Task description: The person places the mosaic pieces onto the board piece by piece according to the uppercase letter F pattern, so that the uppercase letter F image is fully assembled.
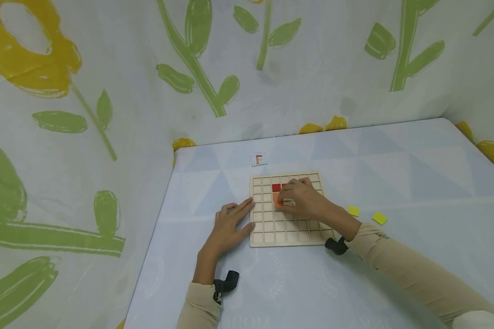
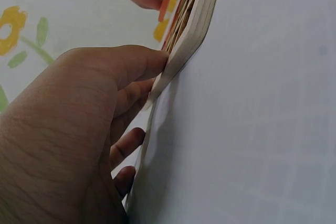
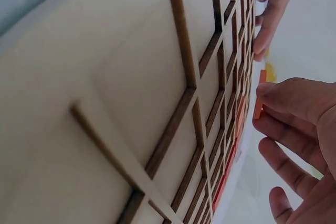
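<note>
Your right hand point(image 1: 306, 198) pinches an orange tile point(image 2: 165, 7) between thumb and fingertips, its other fingers loosely spread. The tile hangs just above the gridded board point(image 1: 268, 228), flat side roughly parallel to it, with a gap between. A red tile point(image 1: 276, 188) lies in the grid beyond your pinch. Your left hand point(image 1: 225, 230), farther from the tile, touches the board's left edge with relaxed fingers, gripping nothing. Your right hand hides cells beneath it; the held tile's exact cell seems uncertain.
</note>
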Motion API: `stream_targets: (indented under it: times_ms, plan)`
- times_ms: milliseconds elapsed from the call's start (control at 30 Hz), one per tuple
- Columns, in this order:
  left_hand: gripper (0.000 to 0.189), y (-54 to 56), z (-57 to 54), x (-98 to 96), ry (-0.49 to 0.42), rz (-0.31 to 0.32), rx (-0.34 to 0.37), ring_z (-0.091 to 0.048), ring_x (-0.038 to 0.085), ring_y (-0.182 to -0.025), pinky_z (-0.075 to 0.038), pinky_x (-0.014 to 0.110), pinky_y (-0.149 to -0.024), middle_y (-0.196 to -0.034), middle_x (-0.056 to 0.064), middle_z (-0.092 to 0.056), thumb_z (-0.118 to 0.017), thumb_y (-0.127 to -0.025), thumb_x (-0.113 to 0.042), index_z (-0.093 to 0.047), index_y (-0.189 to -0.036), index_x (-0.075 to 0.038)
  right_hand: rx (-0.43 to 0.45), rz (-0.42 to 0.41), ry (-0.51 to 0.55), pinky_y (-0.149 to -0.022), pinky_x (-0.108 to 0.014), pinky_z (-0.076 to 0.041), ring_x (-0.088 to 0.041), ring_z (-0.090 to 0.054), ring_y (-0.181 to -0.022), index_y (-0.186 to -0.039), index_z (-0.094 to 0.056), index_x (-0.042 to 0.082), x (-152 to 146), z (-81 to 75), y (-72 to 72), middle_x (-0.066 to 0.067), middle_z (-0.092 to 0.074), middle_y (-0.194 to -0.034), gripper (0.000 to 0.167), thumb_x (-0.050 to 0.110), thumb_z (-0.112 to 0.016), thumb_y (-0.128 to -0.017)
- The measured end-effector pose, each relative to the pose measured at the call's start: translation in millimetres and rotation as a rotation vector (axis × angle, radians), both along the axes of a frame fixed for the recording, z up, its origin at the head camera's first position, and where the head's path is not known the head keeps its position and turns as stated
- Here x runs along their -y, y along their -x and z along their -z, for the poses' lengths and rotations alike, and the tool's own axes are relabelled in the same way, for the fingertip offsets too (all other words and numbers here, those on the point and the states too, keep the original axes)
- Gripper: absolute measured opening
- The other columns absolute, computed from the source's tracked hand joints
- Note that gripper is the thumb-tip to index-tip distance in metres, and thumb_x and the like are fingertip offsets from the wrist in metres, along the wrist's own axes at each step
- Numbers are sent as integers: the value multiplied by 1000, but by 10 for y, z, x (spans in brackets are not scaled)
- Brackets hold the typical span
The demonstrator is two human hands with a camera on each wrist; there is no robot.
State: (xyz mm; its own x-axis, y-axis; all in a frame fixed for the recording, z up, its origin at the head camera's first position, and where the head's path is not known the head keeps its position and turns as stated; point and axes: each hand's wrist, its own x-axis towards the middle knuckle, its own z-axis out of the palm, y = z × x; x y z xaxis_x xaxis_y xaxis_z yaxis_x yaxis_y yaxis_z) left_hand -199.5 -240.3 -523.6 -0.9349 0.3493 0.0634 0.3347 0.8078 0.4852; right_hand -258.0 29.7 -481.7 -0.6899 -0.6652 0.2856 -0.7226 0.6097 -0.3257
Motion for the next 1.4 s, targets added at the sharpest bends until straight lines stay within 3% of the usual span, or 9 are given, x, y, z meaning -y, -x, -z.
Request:
stream_targets:
  times_ms: [300,867,1067,1400]
  plan:
    - [61,9,11,-2,16,4,-4,-34,24,-134,-27,52,-103,-160,-20,-30,-55,-98,-45,-41,-155,-29,-24,-3,-20,-89,-50,-37,-21,-60,-102,-86,-78,17,29,47,17,4,-73,-98,7,20,-84,-83]
    - [60,3,-5,-12,7,-2,-9,-34,25,-133,-26,54,-103,-159,-17,-32,-56,-98,-43,-42,-154,-28,-49,-30,-87,-89,-51,-41,-24,-59,-109,-92,-78,15,36,79,25,0,-73,-104,11,19,-83,-83]
    - [60,3,-10,-20,-3,6,-17,-34,26,-133,-26,55,-103,-159,-15,-33,-57,-97,-42,-43,-154,-27,-38,-27,-85,-90,-51,-40,-25,-59,-109,-94,-78,14,24,27,-5,-1,-73,-104,11,18,-82,-84]
    - [60,0,-4,-13,6,-6,-4,-34,26,-134,-25,53,-104,-160,-17,-32,-57,-98,-42,-42,-154,-27,3,-18,13,-89,-50,-36,-26,-59,-108,-98,-78,10,-212,-140,-100,-3,-71,-105,16,11,-82,-83]
